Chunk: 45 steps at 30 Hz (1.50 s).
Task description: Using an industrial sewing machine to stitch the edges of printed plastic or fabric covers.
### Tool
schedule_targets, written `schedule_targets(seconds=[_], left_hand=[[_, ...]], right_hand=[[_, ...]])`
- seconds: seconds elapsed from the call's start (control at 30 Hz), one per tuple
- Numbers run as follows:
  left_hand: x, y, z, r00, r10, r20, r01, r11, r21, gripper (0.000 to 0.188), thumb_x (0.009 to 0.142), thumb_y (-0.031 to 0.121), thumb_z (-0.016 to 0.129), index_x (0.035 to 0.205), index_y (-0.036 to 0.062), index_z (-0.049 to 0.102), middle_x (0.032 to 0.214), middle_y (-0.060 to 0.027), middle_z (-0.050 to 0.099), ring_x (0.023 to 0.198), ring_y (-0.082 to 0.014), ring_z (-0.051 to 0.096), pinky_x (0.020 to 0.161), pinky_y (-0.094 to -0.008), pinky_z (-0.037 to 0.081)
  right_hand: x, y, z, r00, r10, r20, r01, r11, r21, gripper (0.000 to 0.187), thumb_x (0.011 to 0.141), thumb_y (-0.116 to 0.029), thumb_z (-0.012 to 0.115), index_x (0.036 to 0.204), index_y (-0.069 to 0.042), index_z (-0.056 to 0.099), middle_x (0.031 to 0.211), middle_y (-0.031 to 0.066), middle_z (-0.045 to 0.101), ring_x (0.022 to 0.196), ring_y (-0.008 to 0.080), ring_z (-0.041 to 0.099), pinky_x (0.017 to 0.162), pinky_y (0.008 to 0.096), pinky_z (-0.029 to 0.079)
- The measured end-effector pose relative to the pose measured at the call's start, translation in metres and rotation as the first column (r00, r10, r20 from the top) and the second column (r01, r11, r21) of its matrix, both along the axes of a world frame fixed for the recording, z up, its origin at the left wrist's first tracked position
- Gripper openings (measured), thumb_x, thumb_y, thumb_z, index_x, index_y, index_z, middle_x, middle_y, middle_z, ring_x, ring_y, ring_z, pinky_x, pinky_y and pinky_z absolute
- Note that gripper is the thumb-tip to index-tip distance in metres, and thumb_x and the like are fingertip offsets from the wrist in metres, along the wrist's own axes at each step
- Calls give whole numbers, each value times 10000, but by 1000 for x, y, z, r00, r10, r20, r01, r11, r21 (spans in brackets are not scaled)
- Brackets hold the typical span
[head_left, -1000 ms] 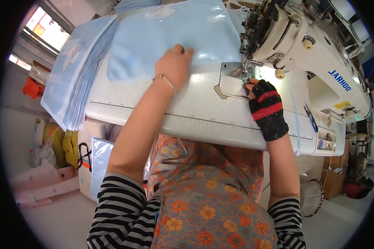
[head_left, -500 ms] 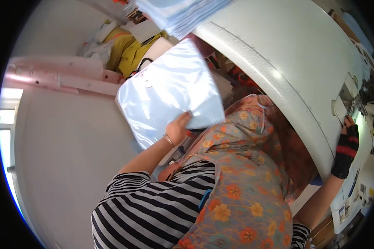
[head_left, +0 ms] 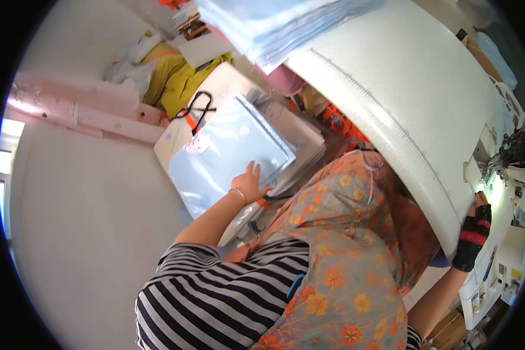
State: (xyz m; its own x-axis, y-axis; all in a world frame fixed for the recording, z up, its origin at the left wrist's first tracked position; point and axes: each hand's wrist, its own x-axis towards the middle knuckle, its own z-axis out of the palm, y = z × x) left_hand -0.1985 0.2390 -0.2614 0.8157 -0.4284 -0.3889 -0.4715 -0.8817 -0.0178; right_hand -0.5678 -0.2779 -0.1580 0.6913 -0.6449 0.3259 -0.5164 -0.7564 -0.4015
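**Left hand on a blue sheet beside the sewing surface**

The left hand (head_left: 249,184) lies flat, fingers spread, on a pale blue plastic-covered sheet (head_left: 227,157) atop a stack of boxes (head_left: 297,140) by the floor, left of the white surface (head_left: 414,105). The sheet's long axis runs from lower left to upper right. The right hand (head_left: 473,233), in a black-and-red glove, rests at the surface's edge by the sewing machine (head_left: 510,175); whether its fingers are closed I cannot tell.

Glossy, seemingly plastic, pale-blue bag (head_left: 230,157)
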Motion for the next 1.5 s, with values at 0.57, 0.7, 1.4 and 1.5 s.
schedule_targets(seconds=[0.57,0.7,1.4,1.5], left_hand=[[223,-224,257,858,-260,444,400,880,-258,410,871,436,584,991,71,725,1021,-170,695,960,-347,651,855,-416,507],[234,-230,261,835,-280,473,416,885,-210,312,894,326,556,994,80,722,1000,-164,698,942,-351,652,853,-415,508],[160,-275,285,641,-641,422,736,670,-98,208,819,219,648,855,16,668,884,-192,671,843,-374,635,771,-430,495],[93,-301,259,502,-836,224,856,441,-271,167,812,179,620,827,13,627,825,-204,644,816,-391,623,738,-457,485]], right_hand=[[15,23,12,1000,26,-9,-27,988,-155,282,870,-22,563,1144,-40,624,1245,191,597,1119,348,585,955,412,479],[14,25,11,1000,7,23,-4,989,-149,272,869,-14,561,1130,-38,632,1239,190,601,1114,350,587,949,417,482],[25,31,14,998,-29,48,34,993,-112,259,841,-24,592,1087,-55,665,1195,160,632,1095,323,601,954,396,475],[32,46,26,982,21,187,2,992,-122,268,843,-41,607,1105,-52,664,1184,150,638,1086,308,604,947,380,475]])
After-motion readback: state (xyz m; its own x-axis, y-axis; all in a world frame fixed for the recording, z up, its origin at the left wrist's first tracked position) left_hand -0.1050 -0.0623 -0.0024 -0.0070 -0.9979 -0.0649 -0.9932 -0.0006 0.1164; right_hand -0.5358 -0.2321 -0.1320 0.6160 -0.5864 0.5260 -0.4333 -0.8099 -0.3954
